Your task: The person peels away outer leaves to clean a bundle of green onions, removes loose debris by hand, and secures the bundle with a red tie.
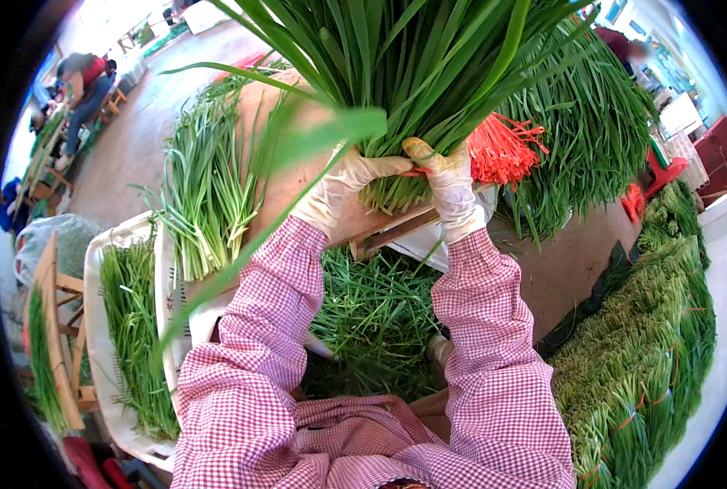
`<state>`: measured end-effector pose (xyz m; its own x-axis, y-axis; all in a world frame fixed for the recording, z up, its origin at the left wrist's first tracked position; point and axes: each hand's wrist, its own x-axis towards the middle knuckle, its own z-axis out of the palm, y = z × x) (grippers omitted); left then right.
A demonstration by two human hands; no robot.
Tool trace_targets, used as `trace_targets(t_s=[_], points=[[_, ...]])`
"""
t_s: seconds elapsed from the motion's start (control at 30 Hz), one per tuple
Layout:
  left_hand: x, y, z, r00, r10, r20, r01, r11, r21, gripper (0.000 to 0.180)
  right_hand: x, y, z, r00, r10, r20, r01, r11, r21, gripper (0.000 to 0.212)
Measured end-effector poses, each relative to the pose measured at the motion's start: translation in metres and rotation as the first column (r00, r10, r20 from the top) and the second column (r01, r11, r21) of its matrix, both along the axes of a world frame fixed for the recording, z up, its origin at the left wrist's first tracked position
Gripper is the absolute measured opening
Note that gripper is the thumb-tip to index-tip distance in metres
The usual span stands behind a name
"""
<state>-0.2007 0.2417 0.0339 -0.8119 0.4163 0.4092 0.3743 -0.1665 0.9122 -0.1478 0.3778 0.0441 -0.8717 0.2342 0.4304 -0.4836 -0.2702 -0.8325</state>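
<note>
A thick bunch of garlic chives (412,73) stands upright before me, its leaves fanning out at the top and its cut ends low, over the edge of a wooden board (298,175). My left hand (343,186), in a whitish glove, closes on the bunch from the left. On the other side my right hand (453,183), gloved too and stained yellow at the thumb, is closed round it. A bit of red tie (417,172) shows between the two thumbs; most of it is hidden. Loose chives (212,179) lie on the board left of my hands.
A cluster of red ties (506,151) hangs right of my hand, beside a big heap of chives (579,122). Tied bunches (649,350) are stacked at right. A white crate (94,326) of chives stands left. Leaves litter (380,310) lies below. People work far off.
</note>
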Motion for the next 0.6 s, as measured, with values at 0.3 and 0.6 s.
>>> trace_targets(t_s=[0.3,0.6], points=[[0.024,0.0,0.004,0.979,-0.171,0.109,0.163,0.983,0.081,0.052,0.005,0.0,-0.032,0.998,-0.048,0.031,0.05,0.996,-0.08,0.043],[0.018,-0.01,0.042,0.974,-0.188,0.125,0.156,0.961,0.229,0.073,0.009,0.018,0.015,0.995,0.095,0.038,-0.097,0.993,0.069,0.057]])
